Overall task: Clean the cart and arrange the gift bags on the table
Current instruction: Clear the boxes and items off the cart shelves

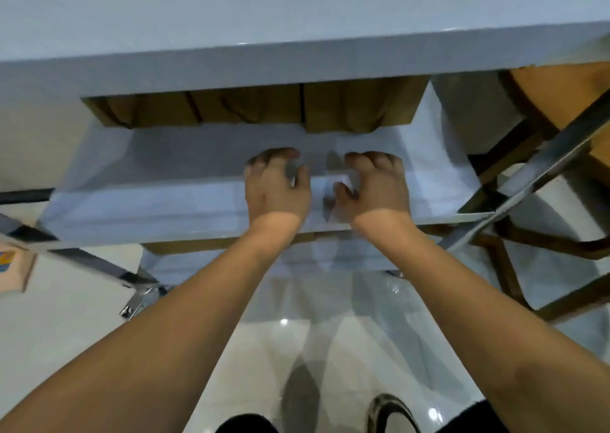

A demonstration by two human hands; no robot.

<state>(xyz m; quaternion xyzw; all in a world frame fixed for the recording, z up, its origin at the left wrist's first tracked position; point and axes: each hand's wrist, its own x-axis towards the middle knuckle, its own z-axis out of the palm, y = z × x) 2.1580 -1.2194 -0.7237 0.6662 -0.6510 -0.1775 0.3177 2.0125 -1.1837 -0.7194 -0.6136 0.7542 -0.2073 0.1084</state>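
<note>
Both hands [325,185] rest, fingers curled, on the cart shelf [165,198].

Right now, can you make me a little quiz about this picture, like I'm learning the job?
1. True or false: the brown gift bags sit at the back of the cart's middle shelf.
2. Which hands reach over that shelf? A) left only B) right only C) both
3. Fill in: the small thing between the left hand and right hand is too ____ to name.

Key: 1 true; 2 C; 3 blurred
</note>
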